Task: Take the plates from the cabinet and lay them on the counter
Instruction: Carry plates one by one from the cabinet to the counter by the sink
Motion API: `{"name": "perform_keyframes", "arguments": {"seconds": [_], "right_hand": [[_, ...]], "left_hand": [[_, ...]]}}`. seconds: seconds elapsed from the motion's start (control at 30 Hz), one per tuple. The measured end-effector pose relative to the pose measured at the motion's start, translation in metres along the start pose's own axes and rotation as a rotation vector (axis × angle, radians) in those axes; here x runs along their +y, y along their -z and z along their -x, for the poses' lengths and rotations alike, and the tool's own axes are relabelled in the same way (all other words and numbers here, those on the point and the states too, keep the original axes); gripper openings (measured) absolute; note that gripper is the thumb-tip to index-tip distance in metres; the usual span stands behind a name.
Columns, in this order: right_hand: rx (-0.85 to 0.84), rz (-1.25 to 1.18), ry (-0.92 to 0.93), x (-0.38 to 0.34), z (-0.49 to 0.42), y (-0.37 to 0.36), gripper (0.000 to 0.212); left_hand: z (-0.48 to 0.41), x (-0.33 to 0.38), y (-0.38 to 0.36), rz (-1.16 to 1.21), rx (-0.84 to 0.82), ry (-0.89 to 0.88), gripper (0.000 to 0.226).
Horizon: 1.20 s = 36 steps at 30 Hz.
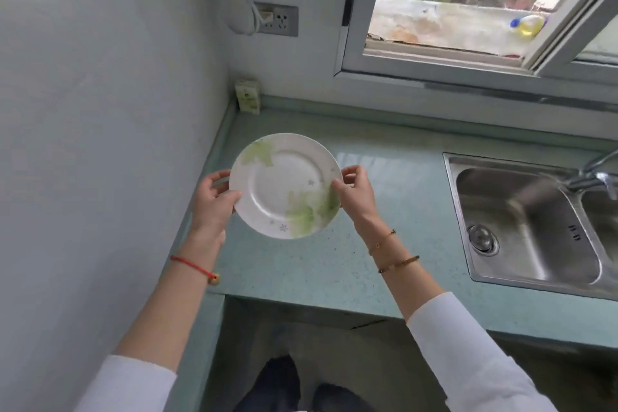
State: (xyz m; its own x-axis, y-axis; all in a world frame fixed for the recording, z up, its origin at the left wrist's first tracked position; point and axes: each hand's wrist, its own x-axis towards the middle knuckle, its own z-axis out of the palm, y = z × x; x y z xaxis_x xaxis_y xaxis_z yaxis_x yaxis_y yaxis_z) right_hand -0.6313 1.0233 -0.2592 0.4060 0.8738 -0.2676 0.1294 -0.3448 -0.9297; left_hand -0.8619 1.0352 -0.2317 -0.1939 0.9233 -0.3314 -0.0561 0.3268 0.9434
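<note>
Gripping plate [286, 186] at opposite rim edges: left hand [214, 197] and right hand [356, 194] each pinched rim. Plate hung tilted over counter [384, 211] near wall corner, not yet laid. Risks: fingertip hold slipping; tilted edge striking first, chipping.

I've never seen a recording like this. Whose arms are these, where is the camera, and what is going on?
There is no machine here. A person wears one wide-angle camera on the head, looking forward and down, so you see their own arms from above. The left hand and right hand grip opposite edges of a white plate with green leaf prints, held over a pale green counter. I cannot tell whether the plate touches the counter yet. A small carton stands in the counter's back corner. A steel sink with a faucet is set into the counter on the right.
</note>
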Motion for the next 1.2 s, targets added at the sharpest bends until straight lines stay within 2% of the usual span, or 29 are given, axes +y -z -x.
{"name": "perform_keyframes", "arguments": {"seconds": [0.23,0.4,0.57,0.8,0.9,1.2], "right_hand": [[0.056,0.013,-0.058,-0.004,-0.093,-0.033,0.018],[0.071,0.058,-0.099,0.008,-0.151,-0.047,0.024],[0.058,0.121,-0.147,0.025,-0.2,-0.059,0.03],[0.054,0.206,-0.166,0.045,-0.249,-0.073,0.032],[0.064,0.254,-0.16,0.051,-0.26,-0.079,0.021],[0.053,0.311,-0.109,0.056,-0.265,-0.085,0.026]], "left_hand": [[-0.104,0.004,-0.038,-0.093,-0.033,0.03,0.048],[-0.169,-0.013,-0.061,-0.126,-0.058,0.092,0.057],[-0.22,-0.033,-0.082,-0.167,-0.057,0.103,0.055],[-0.268,-0.06,-0.099,-0.26,-0.051,0.121,0.058],[-0.279,-0.069,-0.101,-0.303,-0.032,0.118,0.057],[-0.298,-0.075,-0.106,-0.41,-0.045,0.064,0.056]]}}
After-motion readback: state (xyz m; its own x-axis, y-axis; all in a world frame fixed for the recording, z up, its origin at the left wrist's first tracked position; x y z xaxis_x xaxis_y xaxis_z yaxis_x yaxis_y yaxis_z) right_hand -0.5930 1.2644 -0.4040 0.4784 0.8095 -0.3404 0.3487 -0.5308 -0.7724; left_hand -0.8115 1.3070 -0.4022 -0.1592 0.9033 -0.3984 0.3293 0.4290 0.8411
